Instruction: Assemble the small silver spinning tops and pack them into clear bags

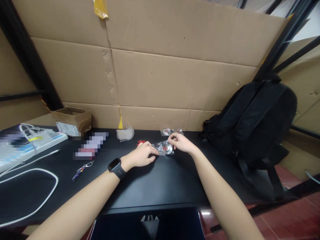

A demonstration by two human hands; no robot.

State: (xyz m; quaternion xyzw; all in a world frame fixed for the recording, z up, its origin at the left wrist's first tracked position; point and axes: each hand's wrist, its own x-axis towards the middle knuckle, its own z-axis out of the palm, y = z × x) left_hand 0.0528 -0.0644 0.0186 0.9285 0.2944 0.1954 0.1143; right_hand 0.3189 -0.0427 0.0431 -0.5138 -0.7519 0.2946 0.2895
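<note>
- Packet [163,148]: between the left hand [141,155] and right hand [182,142].
- Two further packets [166,132]: behind it, near the cardboard [160,80].
- Bag [125,134]: behind the left hand.
- Box [75,120]: left of bag, rear of surface [155,186].
- Keyring [82,171]: left of left hand.
- Cable [56,181]: far left, before power strip [35,140].
- Backpack [260,123]: right.
</note>
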